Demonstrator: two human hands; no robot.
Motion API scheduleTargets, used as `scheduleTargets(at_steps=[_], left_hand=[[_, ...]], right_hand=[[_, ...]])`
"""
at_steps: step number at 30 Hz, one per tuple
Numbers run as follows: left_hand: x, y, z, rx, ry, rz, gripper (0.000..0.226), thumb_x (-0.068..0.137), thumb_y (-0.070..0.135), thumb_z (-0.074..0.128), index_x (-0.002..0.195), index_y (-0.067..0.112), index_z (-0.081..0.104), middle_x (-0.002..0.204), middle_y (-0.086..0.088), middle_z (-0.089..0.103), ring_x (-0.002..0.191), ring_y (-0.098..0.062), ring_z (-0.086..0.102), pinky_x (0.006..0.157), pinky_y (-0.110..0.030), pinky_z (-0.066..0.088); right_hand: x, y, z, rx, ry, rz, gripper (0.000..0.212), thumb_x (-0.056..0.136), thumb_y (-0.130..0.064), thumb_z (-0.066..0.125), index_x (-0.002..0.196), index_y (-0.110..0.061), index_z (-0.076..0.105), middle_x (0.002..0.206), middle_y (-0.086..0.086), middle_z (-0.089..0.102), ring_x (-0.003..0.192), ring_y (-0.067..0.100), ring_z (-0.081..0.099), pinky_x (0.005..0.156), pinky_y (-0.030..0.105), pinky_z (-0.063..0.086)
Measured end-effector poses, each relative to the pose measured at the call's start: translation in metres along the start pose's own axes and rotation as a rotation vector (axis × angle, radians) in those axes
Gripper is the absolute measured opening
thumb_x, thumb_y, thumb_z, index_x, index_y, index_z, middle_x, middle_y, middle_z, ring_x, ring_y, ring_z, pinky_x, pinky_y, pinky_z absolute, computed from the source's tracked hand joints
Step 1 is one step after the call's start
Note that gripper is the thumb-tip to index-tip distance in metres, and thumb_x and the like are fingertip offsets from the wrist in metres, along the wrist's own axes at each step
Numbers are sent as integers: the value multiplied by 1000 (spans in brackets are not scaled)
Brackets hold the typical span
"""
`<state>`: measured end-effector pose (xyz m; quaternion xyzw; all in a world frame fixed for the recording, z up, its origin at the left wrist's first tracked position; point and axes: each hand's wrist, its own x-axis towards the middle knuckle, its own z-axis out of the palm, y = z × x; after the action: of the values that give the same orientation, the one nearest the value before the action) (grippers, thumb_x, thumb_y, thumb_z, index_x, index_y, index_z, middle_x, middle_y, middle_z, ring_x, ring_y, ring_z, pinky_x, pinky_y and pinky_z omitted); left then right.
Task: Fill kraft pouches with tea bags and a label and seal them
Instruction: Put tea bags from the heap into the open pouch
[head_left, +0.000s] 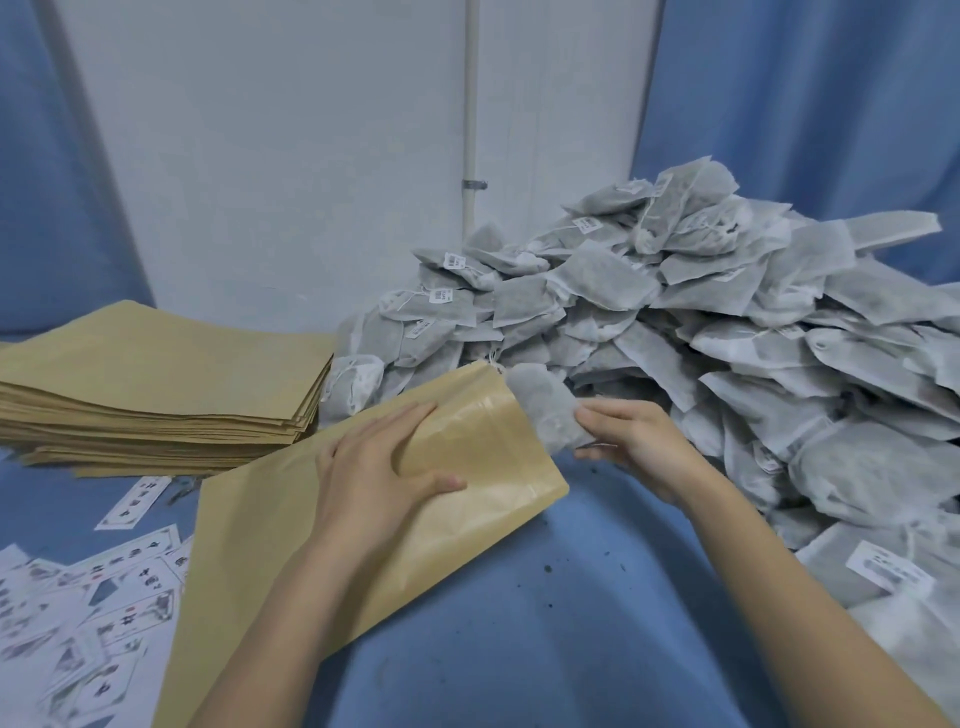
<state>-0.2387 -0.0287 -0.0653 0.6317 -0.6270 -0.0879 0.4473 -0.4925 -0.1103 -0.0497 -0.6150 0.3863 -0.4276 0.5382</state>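
Note:
A kraft pouch lies slanted across the blue cloth, its mouth pointing right. My left hand holds the pouch near its mouth, fingers over the top face and thumb along the lower edge. My right hand pinches a grey tea bag whose left end sits at the pouch mouth. A big heap of tea bags with strings and small white tags fills the right side. Printed labels lie scattered at the lower left.
A tall stack of flat kraft pouches stands at the left. Blue cloth covers the table, with dark crumbs on it. A white wall with a pipe and blue curtains stand behind.

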Motion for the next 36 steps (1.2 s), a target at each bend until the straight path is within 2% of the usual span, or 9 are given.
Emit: scheduleTargets(at_steps=[6,12,16,19,21,24,28,32,36], left_hand=[[-2,4,0,0,-1,7,76,55,48,84,126,44,56,128,20,56,126,-8,44,110,-44,27],[-1,4,-5,-28,-60,23,77,52,44,87,123,47,56,119,32,51,125,-3,44,111,-42,27],[-1,-1,-7,-145,-154,61,65,54,34,88,108,58,58,111,38,57,107,18,49,101,-14,34],[-1,-1,-1,-294,-167,25,49,68,25,83,105,52,64,103,32,66,96,7,63,82,-3,39],[-2,0,4,-243,-183,25,46,73,33,79,112,51,62,107,32,65,98,9,61,81,-1,37],[-4,-3,11,-42,-320,8,54,75,53,71,126,44,56,127,24,57,117,5,50,93,-11,36],[-6,-5,15,100,-388,44,64,77,58,66,134,35,50,141,20,45,131,3,38,105,-18,30],[-7,-2,20,101,-349,82,57,77,54,68,129,32,56,132,20,55,123,0,47,91,-14,32],[-9,1,23,94,-322,91,46,79,52,68,122,38,60,120,17,64,114,-4,54,91,-22,41]], right_hand=[[-8,-4,-6,53,-117,57,21,88,-6,57,105,0,68,103,13,71,90,19,68,70,21,54],[-18,5,-14,-4,-203,126,20,82,-7,62,100,0,70,90,15,67,71,17,61,65,20,53],[-22,4,-15,-154,-312,161,12,83,-3,64,93,-2,70,67,0,61,56,11,56,61,19,50],[-25,6,-6,-231,-476,197,16,85,-2,63,100,-1,69,66,-4,64,55,8,55,56,17,48],[-28,11,2,-235,-550,211,19,87,-1,60,104,-3,68,73,-2,69,59,9,59,58,18,50],[-29,25,12,-162,-466,224,20,88,-2,58,106,0,66,81,1,71,66,10,65,64,20,52],[-29,41,22,-26,-309,223,19,88,-2,57,106,2,64,85,7,70,71,15,67,67,21,53],[-29,46,32,191,-133,192,21,88,-1,55,108,2,63,100,13,68,85,18,67,70,22,54],[-30,51,52,273,-167,255,30,90,2,53,118,10,53,107,21,62,94,26,63,79,31,56]])
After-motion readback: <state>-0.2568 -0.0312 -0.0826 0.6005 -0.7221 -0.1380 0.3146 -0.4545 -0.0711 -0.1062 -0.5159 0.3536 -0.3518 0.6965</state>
